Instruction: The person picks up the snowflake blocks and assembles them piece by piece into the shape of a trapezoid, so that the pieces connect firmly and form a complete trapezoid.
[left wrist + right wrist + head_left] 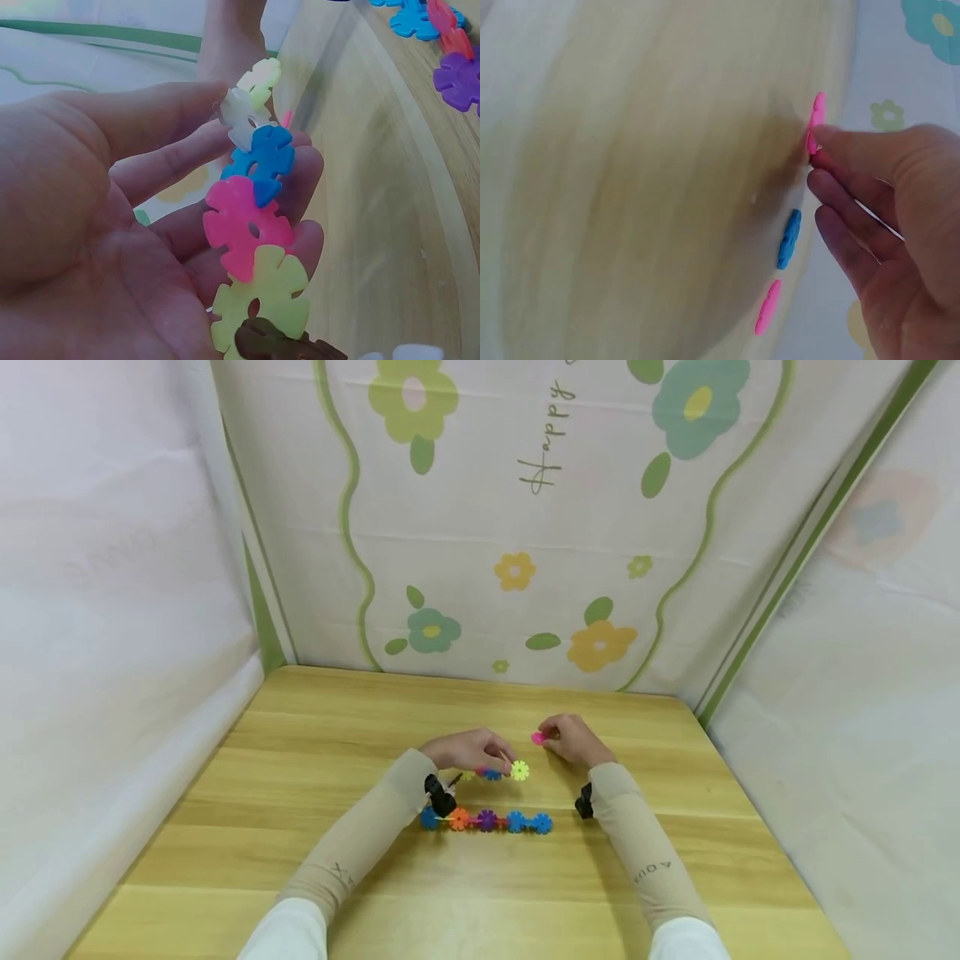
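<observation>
My left hand holds a short chain of interlocked notched plastic discs. In the left wrist view its thumb and index finger pinch a white disc near the far end. A yellow-green disc sticks out past the fingertips. Blue, pink, yellow and brown discs follow along the palm. To the right and slightly farther back, my right hand pinches a single pink disc between thumb and fingers, apart from the chain.
A second chain of discs, with a purple disc midway, lies nearer on the wooden table. In the right wrist view, a loose blue disc and a loose pink disc lie by the right hand. Flowered fabric stands behind.
</observation>
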Available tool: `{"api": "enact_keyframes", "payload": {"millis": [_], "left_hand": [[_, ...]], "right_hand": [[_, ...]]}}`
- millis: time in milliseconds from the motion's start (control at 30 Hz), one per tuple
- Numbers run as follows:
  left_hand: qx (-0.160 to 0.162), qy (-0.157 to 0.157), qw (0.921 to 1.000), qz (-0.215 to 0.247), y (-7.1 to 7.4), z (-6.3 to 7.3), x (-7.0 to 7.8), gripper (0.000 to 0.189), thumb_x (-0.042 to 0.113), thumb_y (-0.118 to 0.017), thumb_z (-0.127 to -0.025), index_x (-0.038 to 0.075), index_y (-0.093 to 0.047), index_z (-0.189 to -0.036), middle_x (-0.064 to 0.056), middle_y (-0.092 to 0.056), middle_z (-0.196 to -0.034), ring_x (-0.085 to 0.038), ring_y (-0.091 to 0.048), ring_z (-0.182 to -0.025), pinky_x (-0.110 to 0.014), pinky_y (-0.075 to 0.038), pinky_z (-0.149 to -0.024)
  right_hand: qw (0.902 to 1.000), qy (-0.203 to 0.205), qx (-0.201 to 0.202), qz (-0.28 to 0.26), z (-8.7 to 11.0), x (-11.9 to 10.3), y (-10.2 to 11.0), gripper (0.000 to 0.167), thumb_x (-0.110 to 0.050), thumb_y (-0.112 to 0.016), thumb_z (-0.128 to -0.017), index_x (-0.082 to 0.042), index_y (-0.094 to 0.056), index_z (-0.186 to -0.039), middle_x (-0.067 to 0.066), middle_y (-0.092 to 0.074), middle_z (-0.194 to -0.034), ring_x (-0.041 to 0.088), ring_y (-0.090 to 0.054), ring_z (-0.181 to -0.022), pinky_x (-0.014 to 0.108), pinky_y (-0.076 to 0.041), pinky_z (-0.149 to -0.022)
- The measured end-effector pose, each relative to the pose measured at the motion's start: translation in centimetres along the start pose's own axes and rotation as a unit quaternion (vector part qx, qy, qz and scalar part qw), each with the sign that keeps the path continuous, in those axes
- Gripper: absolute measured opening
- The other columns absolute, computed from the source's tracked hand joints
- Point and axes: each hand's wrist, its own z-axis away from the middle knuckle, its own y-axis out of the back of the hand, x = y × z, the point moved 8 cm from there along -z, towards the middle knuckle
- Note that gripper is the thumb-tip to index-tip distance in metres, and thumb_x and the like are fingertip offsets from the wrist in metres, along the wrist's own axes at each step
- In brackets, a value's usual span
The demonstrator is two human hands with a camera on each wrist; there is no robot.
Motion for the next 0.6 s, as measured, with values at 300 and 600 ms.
{"api": "enact_keyframes", "payload": {"millis": [300, 600], "left_hand": [[-0.006, -0.001, 0.9999, -0.008, 0.0, 0.0, 0.4, 0.028, 0.025, -0.06, -0.109, 0.013, -0.073, -0.131, -0.003, -0.076, -0.125, -0.013, -0.069, -0.11, -0.034, -0.056, -0.095], [-0.013, -0.005, 0.9999, -0.004, 0.1, 0.1, 0.5, 0.035, 0.03, -0.051, -0.113, 0.011, -0.073, -0.133, -0.008, -0.069, -0.133, -0.017, -0.056, -0.097, -0.038, -0.049, -0.099]], "right_hand": [[0.9999, -0.004, 0.002, 0.013, -0.7, -0.3, -0.4, 0.023, -0.013, -0.077, -0.098, 0.0, -0.077, -0.116, 0.011, -0.077, -0.103, 0.021, -0.07, -0.093, 0.042, -0.06, -0.089], [0.9994, -0.031, -0.008, -0.014, 0.6, -0.1, 0.3, 0.009, -0.017, -0.083, -0.093, -0.009, -0.079, -0.094, 0.003, -0.075, -0.089, 0.015, -0.065, -0.08, 0.033, -0.056, -0.078]]}}
